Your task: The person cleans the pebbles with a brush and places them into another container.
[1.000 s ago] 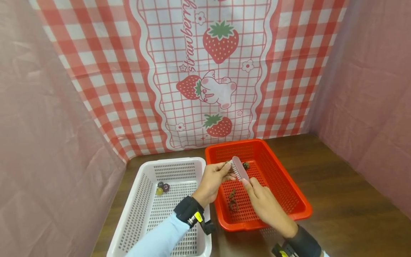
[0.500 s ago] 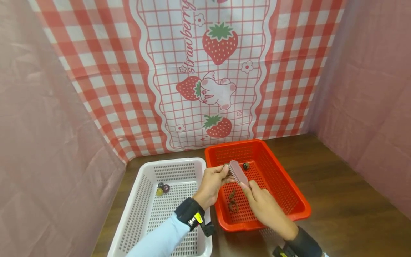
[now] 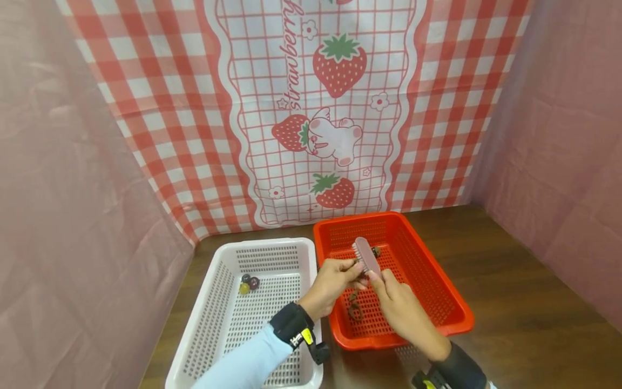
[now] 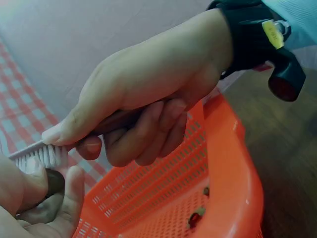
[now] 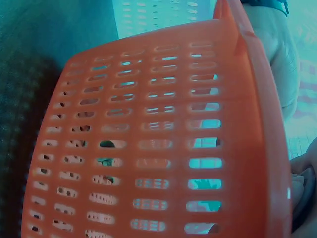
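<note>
My right hand (image 3: 400, 305) grips the handle of a pink brush (image 3: 367, 255) with white bristles, over the red basket (image 3: 437, 275). Facing the bristles, my left hand (image 3: 332, 283) pinches a small dark roundish object (image 4: 56, 182), whose kind I cannot tell; the fingers hide part of it. In the left wrist view the bristles (image 4: 49, 156) lie against or very near the left fingers and that object. The red basket's wall fills most of the right wrist view, with a hand (image 5: 275, 54) partly showing beyond it.
Small brown curved pieces (image 3: 356, 310) and a dark bit (image 3: 376, 252) lie in the red basket. To its left stands a white basket (image 3: 201, 324) holding a cluster of dark, purple and yellow balls (image 3: 254, 283). Checked cloth (image 3: 437, 135) hangs behind the wooden table (image 3: 515, 302).
The brush head dipped toward me half a second ago and is now raised again, farther right. My left hand has shifted slightly right and nearer to me, still pinching the object.
</note>
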Available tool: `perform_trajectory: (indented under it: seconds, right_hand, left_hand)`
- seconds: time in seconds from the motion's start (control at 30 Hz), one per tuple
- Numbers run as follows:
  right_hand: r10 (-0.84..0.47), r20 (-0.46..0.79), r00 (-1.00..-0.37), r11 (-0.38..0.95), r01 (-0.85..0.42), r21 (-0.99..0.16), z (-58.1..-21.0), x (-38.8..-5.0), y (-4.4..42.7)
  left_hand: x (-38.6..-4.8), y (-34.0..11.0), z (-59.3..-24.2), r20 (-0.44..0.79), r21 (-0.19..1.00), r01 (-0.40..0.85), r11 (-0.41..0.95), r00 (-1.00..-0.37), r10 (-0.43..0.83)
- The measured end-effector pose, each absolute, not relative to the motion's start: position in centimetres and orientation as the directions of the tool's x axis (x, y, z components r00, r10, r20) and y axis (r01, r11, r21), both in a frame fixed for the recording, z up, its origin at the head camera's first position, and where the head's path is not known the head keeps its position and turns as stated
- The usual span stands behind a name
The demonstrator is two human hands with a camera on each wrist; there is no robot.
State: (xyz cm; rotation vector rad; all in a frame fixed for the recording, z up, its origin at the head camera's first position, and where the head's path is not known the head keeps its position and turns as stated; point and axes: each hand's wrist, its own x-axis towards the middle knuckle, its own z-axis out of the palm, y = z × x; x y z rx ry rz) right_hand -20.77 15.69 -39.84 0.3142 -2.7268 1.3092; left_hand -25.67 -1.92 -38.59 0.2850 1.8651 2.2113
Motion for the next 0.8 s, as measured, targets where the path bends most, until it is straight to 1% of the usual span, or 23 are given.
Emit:
perform_trajectory:
  seconds: [0.07, 0.13, 0.2, 0.37, 0.53, 0.63, 0.7, 0.73, 0.8]
  right_hand:
    - [-0.143, 0.178, -0.974, 0.603, -0.229, -0.764, -39.79, -20.76, 15.68]
    - [-0.16, 0.164, -0.973, 0.601, -0.228, -0.766, -39.8, -20.69, 15.68]
    - [-0.176, 0.156, -0.972, 0.604, -0.231, -0.762, -39.86, -20.66, 15.71]
    - [-0.148, 0.177, -0.973, 0.608, -0.231, -0.759, -39.91, -20.7, 15.9]
    - [-0.18, 0.151, -0.972, 0.594, -0.23, -0.771, -39.93, -20.75, 15.96]
    - [-0.172, 0.143, -0.975, 0.591, -0.219, -0.776, -40.03, -20.76, 16.05]
    - [-0.157, 0.15, -0.976, 0.589, -0.214, -0.779, -40.08, -20.79, 16.06]
    - [-0.154, 0.15, -0.977, 0.589, -0.213, -0.779, -40.11, -20.79, 16.06]
    - [-0.168, 0.136, -0.976, 0.582, -0.209, -0.786, -40.09, -20.71, 15.99]
  left_hand:
    - [-25.57, -1.78, -38.68, 0.01, 0.982, -0.043, -0.184, -0.961, 0.277]
    - [-25.63, -1.7, -38.76, 0.021, 0.969, -0.034, -0.245, -0.976, 0.216]
    - [-25.62, -1.63, -38.86, 0.018, 0.963, -0.032, -0.267, -0.983, 0.182]
    - [-25.62, -1.53, -38.94, 0.003, 0.979, -0.05, -0.199, -0.966, 0.26]
    - [-26.01, -1.72, -38.74, 0.04, 0.957, -0.016, -0.288, -0.981, 0.187]
    - [-25.93, -1.72, -38.81, 0.009, 0.968, -0.054, -0.247, -0.969, 0.246]
    - [-25.85, -1.74, -38.86, 0.008, 0.977, -0.053, -0.207, -0.959, 0.283]
    - [-25.85, -1.77, -38.83, 0.013, 0.978, -0.047, -0.205, -0.959, 0.283]
    - [-25.97, -1.89, -38.73, 0.027, 0.971, -0.032, -0.237, -0.97, 0.242]
